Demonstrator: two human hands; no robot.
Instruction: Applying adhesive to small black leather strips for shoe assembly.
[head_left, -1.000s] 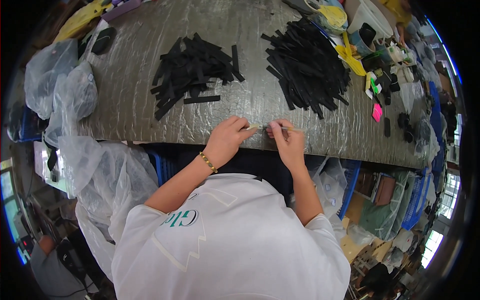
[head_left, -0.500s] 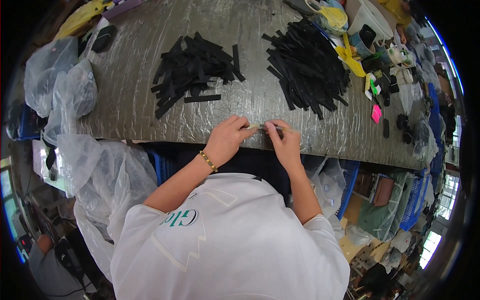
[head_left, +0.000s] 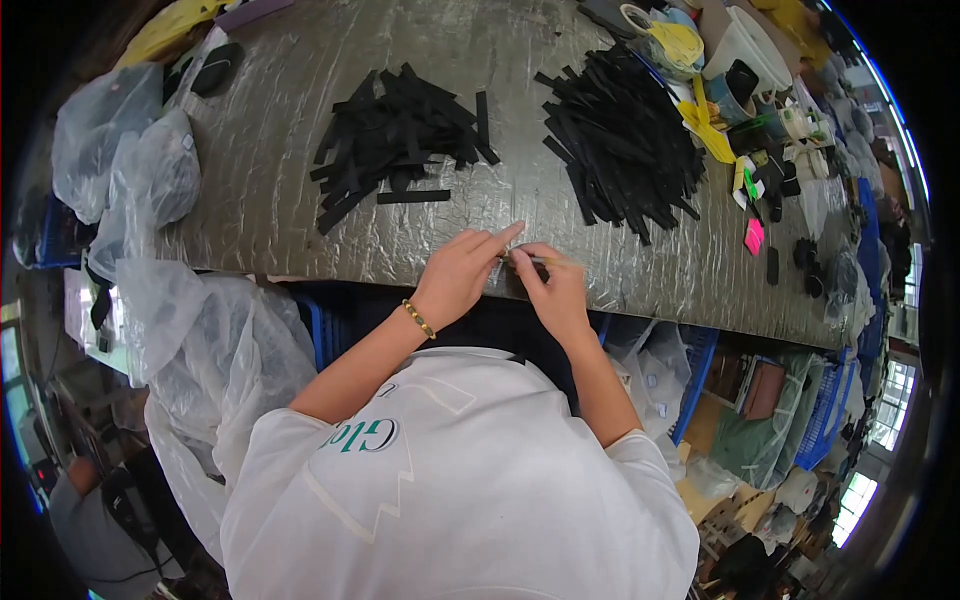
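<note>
Both my hands meet above the near edge of the table, fingertips almost touching. My left hand [head_left: 460, 278], with a beaded bracelet on its wrist, has its index finger stretched out, while the thumb closes on the other fingers by a tiny piece too small to name. My right hand [head_left: 556, 295] pinches a thin pale stick-like thing [head_left: 549, 261] that sticks out to the right past its fingers. Beyond my hands lie two heaps of short black strips, a smaller left heap [head_left: 400, 135] and a larger right heap [head_left: 630, 140]. One loose black strip [head_left: 414, 197] lies in front of the left heap.
Clear plastic bags [head_left: 150, 170] crowd the table's left side. Along the right stand a white tub [head_left: 750, 50], a yellow tool [head_left: 706, 125], a pink piece [head_left: 754, 236] and small black parts [head_left: 806, 250]. Blue crates [head_left: 697, 375] sit under the table edge.
My left index finger has stretched out and forward. The right hand has come slightly left, closing the gap between the fingertips. The whole view has shifted a little.
</note>
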